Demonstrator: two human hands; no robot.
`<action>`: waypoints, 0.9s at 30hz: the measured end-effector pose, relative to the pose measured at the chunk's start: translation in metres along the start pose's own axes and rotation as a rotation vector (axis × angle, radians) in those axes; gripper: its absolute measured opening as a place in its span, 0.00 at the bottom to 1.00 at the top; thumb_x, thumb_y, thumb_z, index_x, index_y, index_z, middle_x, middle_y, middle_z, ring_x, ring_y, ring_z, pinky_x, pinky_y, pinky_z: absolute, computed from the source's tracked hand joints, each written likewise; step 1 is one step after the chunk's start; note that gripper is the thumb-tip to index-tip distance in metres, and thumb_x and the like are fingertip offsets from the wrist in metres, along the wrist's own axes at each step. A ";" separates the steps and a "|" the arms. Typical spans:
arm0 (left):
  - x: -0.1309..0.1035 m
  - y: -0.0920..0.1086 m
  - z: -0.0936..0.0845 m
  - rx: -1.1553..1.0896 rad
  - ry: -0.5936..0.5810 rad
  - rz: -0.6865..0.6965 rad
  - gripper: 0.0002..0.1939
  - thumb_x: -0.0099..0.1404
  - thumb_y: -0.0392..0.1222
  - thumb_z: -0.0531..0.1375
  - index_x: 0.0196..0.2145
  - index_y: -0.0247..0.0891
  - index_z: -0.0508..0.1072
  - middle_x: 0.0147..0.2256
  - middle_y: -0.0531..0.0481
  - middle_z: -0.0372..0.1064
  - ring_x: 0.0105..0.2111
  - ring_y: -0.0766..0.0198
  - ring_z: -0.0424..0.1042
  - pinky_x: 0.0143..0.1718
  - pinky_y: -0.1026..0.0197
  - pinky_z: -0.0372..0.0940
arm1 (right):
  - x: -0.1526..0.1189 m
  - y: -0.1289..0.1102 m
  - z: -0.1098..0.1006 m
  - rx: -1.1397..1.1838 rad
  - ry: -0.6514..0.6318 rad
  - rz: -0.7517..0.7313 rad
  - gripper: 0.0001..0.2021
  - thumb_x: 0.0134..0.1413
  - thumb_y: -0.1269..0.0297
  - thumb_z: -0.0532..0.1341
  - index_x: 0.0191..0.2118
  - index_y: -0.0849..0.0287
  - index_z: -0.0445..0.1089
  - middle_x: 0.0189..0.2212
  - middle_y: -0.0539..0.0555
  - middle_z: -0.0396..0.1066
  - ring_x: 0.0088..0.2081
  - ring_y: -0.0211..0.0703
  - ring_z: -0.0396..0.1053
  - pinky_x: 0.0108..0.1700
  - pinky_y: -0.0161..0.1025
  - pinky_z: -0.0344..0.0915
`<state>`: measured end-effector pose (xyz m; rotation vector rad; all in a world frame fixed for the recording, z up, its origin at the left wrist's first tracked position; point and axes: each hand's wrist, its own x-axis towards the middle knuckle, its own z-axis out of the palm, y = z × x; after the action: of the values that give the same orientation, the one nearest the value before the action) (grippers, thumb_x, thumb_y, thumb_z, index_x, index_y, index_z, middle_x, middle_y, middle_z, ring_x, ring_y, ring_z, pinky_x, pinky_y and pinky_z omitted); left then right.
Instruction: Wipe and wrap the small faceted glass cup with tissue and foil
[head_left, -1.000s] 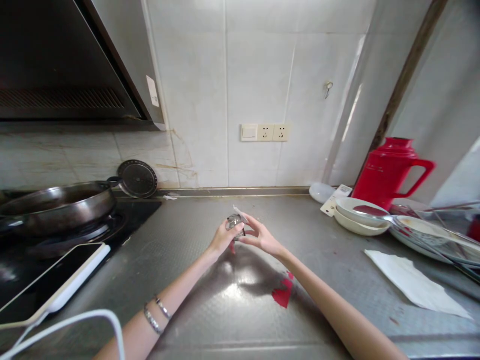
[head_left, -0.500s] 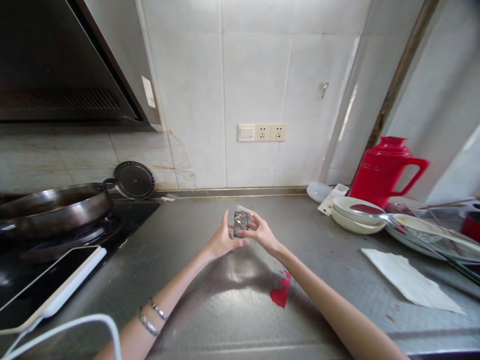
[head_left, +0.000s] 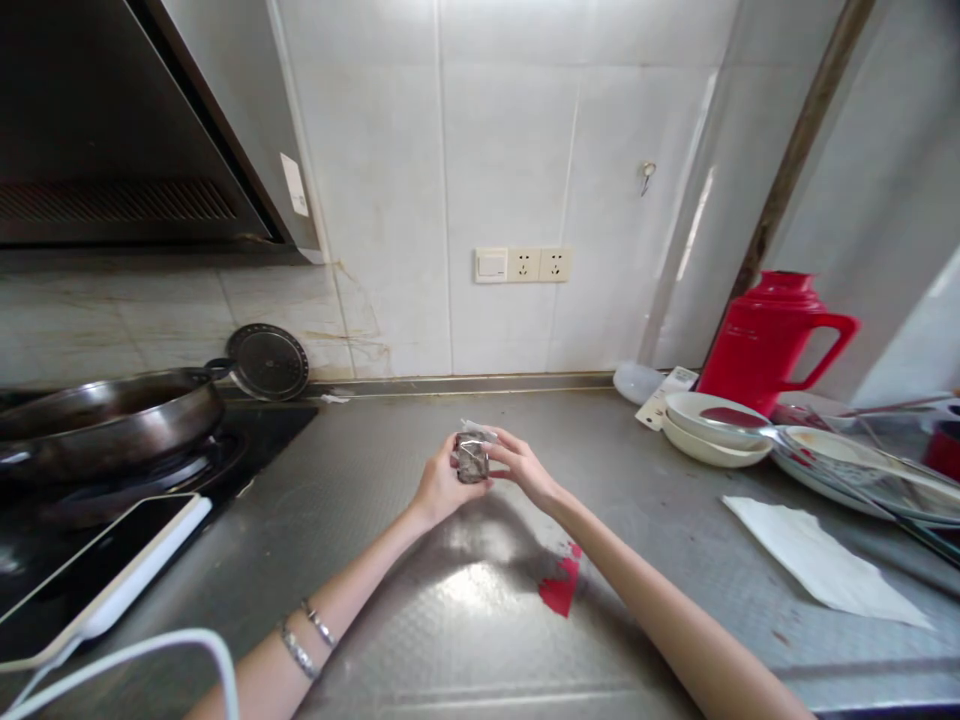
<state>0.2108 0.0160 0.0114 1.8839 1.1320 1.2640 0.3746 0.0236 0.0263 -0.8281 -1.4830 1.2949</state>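
Small clear-wrapped block between both hands' fingers — left hand cupping its side, right hand's fingers pinching opposite, metal counter below.

Brushed, finely textured metal is seen across the bench, with glare reflected from it. Shiny but stained metal is shown by the pan. Glossy red plastic is suggested by the flask; smooth, glazed tiles are streaked brown.
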 end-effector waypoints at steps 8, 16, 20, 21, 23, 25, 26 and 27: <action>-0.003 0.001 0.008 -0.137 -0.032 -0.052 0.39 0.45 0.45 0.70 0.53 0.34 0.61 0.38 0.45 0.74 0.34 0.60 0.75 0.36 0.61 0.70 | 0.008 0.009 0.000 -0.184 0.222 -0.282 0.17 0.55 0.50 0.59 0.40 0.57 0.77 0.40 0.56 0.78 0.44 0.51 0.74 0.48 0.48 0.70; 0.001 -0.002 0.004 -0.090 0.035 -0.024 0.34 0.45 0.42 0.70 0.49 0.35 0.64 0.38 0.46 0.74 0.36 0.59 0.75 0.37 0.62 0.69 | -0.007 0.014 0.008 -0.521 0.282 -0.689 0.13 0.62 0.63 0.55 0.48 0.48 0.74 0.48 0.52 0.74 0.53 0.49 0.69 0.58 0.52 0.63; 0.000 -0.002 0.005 -0.046 0.028 0.010 0.37 0.44 0.41 0.70 0.52 0.37 0.63 0.39 0.47 0.74 0.36 0.60 0.74 0.38 0.61 0.68 | -0.004 0.014 0.006 -0.531 0.314 -0.649 0.13 0.62 0.63 0.55 0.46 0.46 0.74 0.46 0.50 0.75 0.56 0.50 0.66 0.61 0.58 0.57; -0.001 -0.002 0.005 -0.029 0.022 0.025 0.37 0.44 0.41 0.71 0.52 0.37 0.64 0.40 0.47 0.73 0.36 0.59 0.74 0.39 0.61 0.68 | -0.003 0.014 0.005 -0.511 0.331 -0.612 0.12 0.62 0.62 0.55 0.46 0.46 0.75 0.45 0.50 0.76 0.57 0.51 0.65 0.61 0.59 0.57; -0.002 -0.002 0.006 -0.009 0.015 0.044 0.38 0.43 0.41 0.71 0.52 0.38 0.64 0.41 0.46 0.73 0.38 0.59 0.74 0.40 0.60 0.68 | -0.002 0.013 0.004 -0.465 0.345 -0.540 0.12 0.62 0.60 0.56 0.44 0.47 0.75 0.45 0.50 0.76 0.58 0.53 0.64 0.59 0.59 0.59; -0.002 -0.003 0.007 -0.007 0.011 0.047 0.38 0.43 0.41 0.71 0.52 0.37 0.64 0.42 0.45 0.72 0.38 0.58 0.74 0.40 0.60 0.68 | -0.003 0.012 0.005 -0.436 0.341 -0.504 0.12 0.61 0.59 0.56 0.44 0.47 0.76 0.45 0.51 0.76 0.58 0.53 0.63 0.58 0.58 0.61; -0.002 -0.004 0.007 -0.012 0.012 0.040 0.38 0.44 0.41 0.71 0.52 0.37 0.64 0.42 0.44 0.73 0.38 0.58 0.74 0.40 0.60 0.68 | -0.004 0.011 0.006 -0.438 0.335 -0.504 0.12 0.61 0.58 0.56 0.44 0.47 0.76 0.45 0.52 0.76 0.58 0.53 0.63 0.58 0.58 0.61; -0.001 -0.005 0.007 -0.021 0.016 0.029 0.37 0.44 0.41 0.71 0.52 0.37 0.63 0.42 0.44 0.73 0.37 0.59 0.74 0.40 0.60 0.68 | -0.006 0.011 0.007 -0.450 0.330 -0.514 0.12 0.61 0.58 0.56 0.45 0.46 0.76 0.46 0.51 0.75 0.58 0.53 0.64 0.59 0.58 0.60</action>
<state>0.2156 0.0168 0.0041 1.8840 1.0989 1.3048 0.3687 0.0182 0.0142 -0.8200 -1.5953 0.4263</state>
